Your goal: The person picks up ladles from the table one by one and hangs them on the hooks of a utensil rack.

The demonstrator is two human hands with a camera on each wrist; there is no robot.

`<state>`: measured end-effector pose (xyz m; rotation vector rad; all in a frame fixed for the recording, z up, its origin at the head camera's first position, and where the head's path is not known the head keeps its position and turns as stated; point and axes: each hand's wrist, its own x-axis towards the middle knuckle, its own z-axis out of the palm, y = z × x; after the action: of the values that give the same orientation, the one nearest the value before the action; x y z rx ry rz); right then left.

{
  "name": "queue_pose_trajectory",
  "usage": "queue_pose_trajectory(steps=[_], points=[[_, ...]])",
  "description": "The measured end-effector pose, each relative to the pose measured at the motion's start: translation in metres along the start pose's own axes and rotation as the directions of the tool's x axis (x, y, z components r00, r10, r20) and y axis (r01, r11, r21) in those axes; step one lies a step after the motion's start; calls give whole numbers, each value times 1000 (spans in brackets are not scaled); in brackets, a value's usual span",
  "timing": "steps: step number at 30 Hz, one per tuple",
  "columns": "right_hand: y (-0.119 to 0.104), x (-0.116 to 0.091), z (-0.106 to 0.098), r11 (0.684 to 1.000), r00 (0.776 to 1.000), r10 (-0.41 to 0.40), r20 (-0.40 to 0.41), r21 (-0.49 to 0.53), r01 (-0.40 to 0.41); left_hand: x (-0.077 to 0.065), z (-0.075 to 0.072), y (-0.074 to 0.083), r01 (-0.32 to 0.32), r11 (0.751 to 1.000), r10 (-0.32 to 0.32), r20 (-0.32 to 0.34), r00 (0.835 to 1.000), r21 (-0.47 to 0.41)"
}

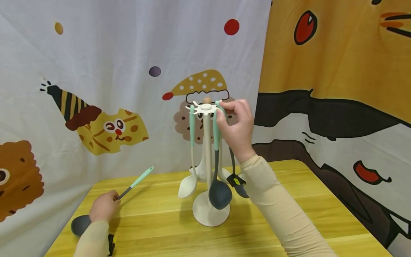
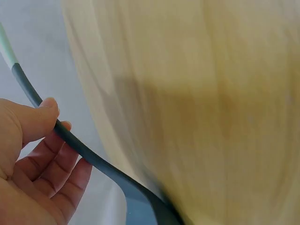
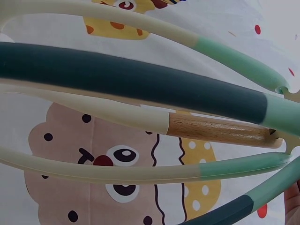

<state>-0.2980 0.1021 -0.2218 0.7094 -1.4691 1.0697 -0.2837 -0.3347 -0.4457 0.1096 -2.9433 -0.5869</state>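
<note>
Off to the left, my left hand (image 1: 103,206) holds a ladle (image 2: 77,145) by its dark grey shaft, between thumb and fingers. Its mint handle points away to the upper right, and its dark bowl (image 1: 80,225) lies low beside the hand. My right hand (image 1: 238,125) is at the top of a white utensil stand (image 1: 211,217), thumb and forefinger pinching the upper mint handle of a hanging dark ladle (image 1: 220,194). In the right wrist view, only a sliver of that hand (image 3: 293,201) shows at the right edge.
Other utensils hang round the stand: a white spoon (image 1: 187,186), more white ones behind, and a dark one (image 1: 240,191) partly behind the right sleeve. The wooden table (image 1: 154,221) meets a patterned cloth (image 1: 128,53) at the back and sides.
</note>
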Motion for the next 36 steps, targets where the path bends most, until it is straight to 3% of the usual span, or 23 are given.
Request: queue_pose_trajectory(steps=[10, 19, 36], points=[[1, 0, 0, 1000, 1000, -10, 7, 9, 10, 4, 1, 16, -39, 999, 38, -25, 999, -23], [1, 0, 0, 1000, 1000, -8, 2, 4, 8, 4, 2, 34, -81, 996, 77, -94, 993, -48], [0, 0, -1, 1000, 1000, 4, 6, 3, -4, 6, 1, 64, -161, 984, 149, -131, 980, -79]])
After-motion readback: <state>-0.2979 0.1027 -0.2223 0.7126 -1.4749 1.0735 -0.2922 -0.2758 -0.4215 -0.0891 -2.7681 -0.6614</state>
